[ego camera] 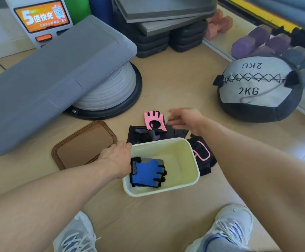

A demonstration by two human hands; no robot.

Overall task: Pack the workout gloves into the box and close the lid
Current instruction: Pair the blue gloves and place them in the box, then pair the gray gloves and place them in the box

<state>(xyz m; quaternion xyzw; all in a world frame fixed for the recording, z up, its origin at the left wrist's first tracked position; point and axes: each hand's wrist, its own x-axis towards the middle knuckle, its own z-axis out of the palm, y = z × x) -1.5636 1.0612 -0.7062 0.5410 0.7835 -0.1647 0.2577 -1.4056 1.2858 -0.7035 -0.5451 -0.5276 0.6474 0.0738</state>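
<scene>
Two bare hands work over a wood floor. Leftmost lies the brown lid (pixel 85 145), flat, just beside the cream box (pixel 193 160). Left hand (pixel 116 158) grips the box's left rim, fingers curled over it. A blue glove (pixel 147 171) lies inside the box. Behind the box sit a pink glove (pixel 155 121) and dark gloves (pixel 141 135). Right hand (pixel 186 120), blurred, fingers spread and holding nothing, hovers above the pile

A pale box (pixel 191 151) is sitting open on the floor (pixel 166 215) with a blue glove (pixel 146 171) lying inside it. The left hand (pixel 117 157) is resting on the box's left rim. The right hand (pixel 186 120), blurred, is hovering open above the glove pile (pixel 155 124) behind the box. The brown lid (pixel 84 144) is lying left of the box.
</scene>
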